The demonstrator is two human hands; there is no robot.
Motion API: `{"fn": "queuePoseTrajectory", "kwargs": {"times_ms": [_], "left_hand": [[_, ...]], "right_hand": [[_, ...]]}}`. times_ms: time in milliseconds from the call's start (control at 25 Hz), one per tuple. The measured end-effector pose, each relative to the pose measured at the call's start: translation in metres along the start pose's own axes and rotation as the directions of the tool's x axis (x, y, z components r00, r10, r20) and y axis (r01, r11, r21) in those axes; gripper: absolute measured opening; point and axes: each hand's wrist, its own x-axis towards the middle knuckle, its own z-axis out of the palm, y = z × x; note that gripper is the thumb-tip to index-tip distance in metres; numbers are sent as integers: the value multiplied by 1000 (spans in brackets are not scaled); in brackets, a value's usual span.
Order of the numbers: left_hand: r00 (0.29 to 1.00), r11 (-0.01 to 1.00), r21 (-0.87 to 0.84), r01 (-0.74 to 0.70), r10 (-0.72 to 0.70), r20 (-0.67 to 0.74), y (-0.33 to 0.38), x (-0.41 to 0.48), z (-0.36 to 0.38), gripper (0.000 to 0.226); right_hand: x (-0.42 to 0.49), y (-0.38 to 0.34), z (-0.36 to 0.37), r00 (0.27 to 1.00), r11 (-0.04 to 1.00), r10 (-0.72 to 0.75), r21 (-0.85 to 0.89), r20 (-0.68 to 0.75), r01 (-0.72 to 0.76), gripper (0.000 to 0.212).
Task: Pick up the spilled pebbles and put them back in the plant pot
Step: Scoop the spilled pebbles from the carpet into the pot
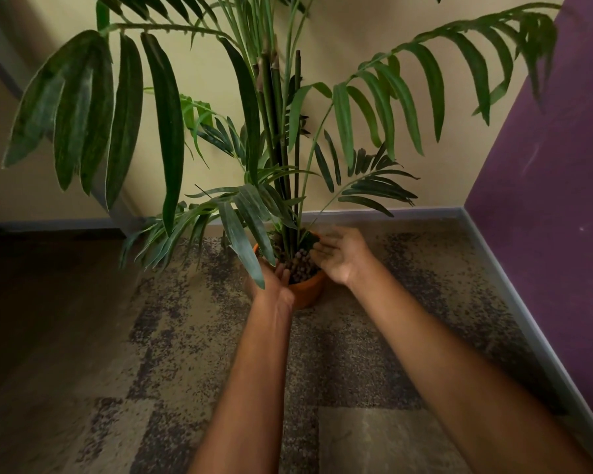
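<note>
You've got a mottled beige-and-dark carpet (339, 371) underfoot, darker plain flooring (48, 302) off to your left, a yellow wall (356, 35) straight ahead, a purple wall (555, 200) on your right, and grey skirting (391, 212) along both.

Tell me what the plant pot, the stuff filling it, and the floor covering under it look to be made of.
Plant pot: probably terracotta or matte plastic; flat orange wall, no gloss. Pebbles: small rounded brownish lumps, dull, perhaps clay balls or stone; too small to settle. Carpet: looks like low-pile woven textile, grainy beige-and-dark mottled patches, no shine.
</note>
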Motion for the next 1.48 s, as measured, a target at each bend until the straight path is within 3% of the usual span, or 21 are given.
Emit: {"fn": "queuePoseTrajectory", "kwargs": {"times_ms": [160,360,520,600,680,760,840,920,960,1040,1160,1320,1400,1480], "left_hand": [[999,999,44,6,-8,41,-28,-3,7,24],[981,978,205,39,-76,178,-79,-17,27,19],[934,878,475,58,-216,285,-118,-3,32,18],[936,756,654,-23,-213,279,-145,7,23,13],[950,581,800,-149,-141,280,-169,17,9,9],[944,340,905,-258,-112,311,-184,23,-5,16],[925,76,935,-346,-142,353,-192,27,-17,44],[900,-81,906,-415,-186,395,-198,29,-23,54],[888,-129,887,-443,-201,414,-201,30,-24,55],[860,-193,841,-505,-201,470,-206,36,-25,55],[815,-223,784,-579,-158,557,-211,46,-21,41],[775,-233,740,-631,-170,608,-212,61,-6,27],[743,-246,702,-668,-175,646,-211,68,0,18],[714,-233,677,-698,-165,680,-213,74,2,13]], "right_hand": [[-3,-21,-34,998,996,-31,87,48,27,33],[-5,-46,-92,993,994,-76,65,-94,82,23],[-10,-46,-144,965,992,-115,-78,-236,99,14],[-16,-38,-173,932,955,-161,-288,-323,65,16],[-23,-25,-203,890,808,-227,-586,-396,-55,19],[-30,-8,-228,882,578,-239,-789,-406,-207,37],[-33,10,-242,901,312,-197,-896,-386,-316,66],[-31,28,-248,908,101,-270,-948,-319,-303,79],[-27,35,-250,902,47,-339,-962,-268,-268,78],[-18,43,-251,881,55,-429,-980,-198,-194,71],[-1,43,-246,866,136,-458,-978,-202,-156,64],[21,35,-235,865,88,-477,-987,-159,-133,64],[29,28,-231,897,13,-428,-993,-110,-115,66],[35,22,-229,926,-131,-375,-988,-25,-80,59]]}}
